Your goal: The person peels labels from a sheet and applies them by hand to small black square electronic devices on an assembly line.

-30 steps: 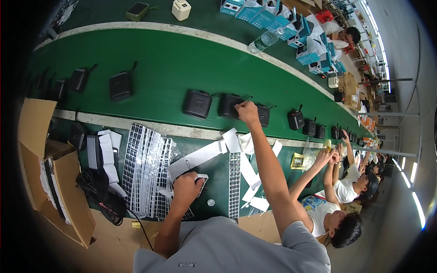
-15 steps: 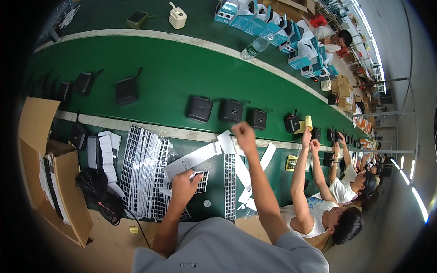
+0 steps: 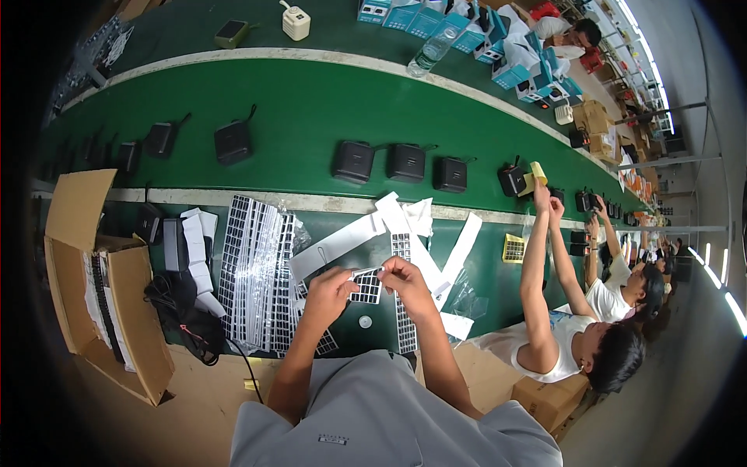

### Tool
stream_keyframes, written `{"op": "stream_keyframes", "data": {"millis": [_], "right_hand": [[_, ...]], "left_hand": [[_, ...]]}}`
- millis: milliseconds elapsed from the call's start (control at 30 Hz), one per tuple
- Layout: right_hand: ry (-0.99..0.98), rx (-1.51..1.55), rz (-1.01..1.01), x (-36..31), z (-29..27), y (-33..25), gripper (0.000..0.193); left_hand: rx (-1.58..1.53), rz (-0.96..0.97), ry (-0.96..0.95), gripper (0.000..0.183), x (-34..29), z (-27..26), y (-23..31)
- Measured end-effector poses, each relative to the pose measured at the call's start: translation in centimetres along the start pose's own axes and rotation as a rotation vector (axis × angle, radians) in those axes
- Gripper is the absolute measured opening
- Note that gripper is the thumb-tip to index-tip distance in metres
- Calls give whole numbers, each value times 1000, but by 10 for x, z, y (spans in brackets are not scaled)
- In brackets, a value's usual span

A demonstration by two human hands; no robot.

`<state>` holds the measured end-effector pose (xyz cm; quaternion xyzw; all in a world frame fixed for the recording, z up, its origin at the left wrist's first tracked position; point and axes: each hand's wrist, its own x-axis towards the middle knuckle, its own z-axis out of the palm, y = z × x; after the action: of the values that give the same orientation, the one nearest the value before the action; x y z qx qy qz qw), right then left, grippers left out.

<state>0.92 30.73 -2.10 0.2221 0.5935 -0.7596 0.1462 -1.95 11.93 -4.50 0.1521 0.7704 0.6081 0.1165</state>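
Observation:
My left hand [image 3: 328, 297] grips a small white sticker sheet [image 3: 366, 289] with dark squares in a grid. At the sheet's upper right corner, my right hand [image 3: 408, 285] is closed in a pinch; whether a loose sticker is between the fingertips is too small to tell. A long strip of the same dark squares [image 3: 406, 325] lies under and beside my right hand. White paper strips [image 3: 334, 247] spread behind both hands. Left of my left hand lies a stack of sticker sheets [image 3: 253, 272], partly under shiny clear plastic. A small round disc [image 3: 365, 321] rests just below the held sheet.
Black box-shaped devices [image 3: 406, 162] with loops stand along the green belt [image 3: 303, 101] beyond the bench. An open cardboard box [image 3: 132, 311] and a black bag [image 3: 183, 307] are at left. On the right, a co-worker's arms [image 3: 537, 257] reach toward the belt with yellow paper.
My right hand has come back from the belt's edge to the sticker sheet in my left hand. The view has shifted slightly.

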Motion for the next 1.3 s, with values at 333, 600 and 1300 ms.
{"op": "stream_keyframes", "data": {"millis": [333, 600, 1300], "right_hand": [[12, 405, 105, -42, 9, 3, 11], [-119, 264, 145, -53, 17, 16, 16], [42, 386, 1, -65, 4, 26, 10]], "left_hand": [[176, 244, 240, 24, -2, 9, 12], [147, 200, 219, 35, -9, 19, 25], [-68, -5, -36, 31, -39, 33, 33]]}}
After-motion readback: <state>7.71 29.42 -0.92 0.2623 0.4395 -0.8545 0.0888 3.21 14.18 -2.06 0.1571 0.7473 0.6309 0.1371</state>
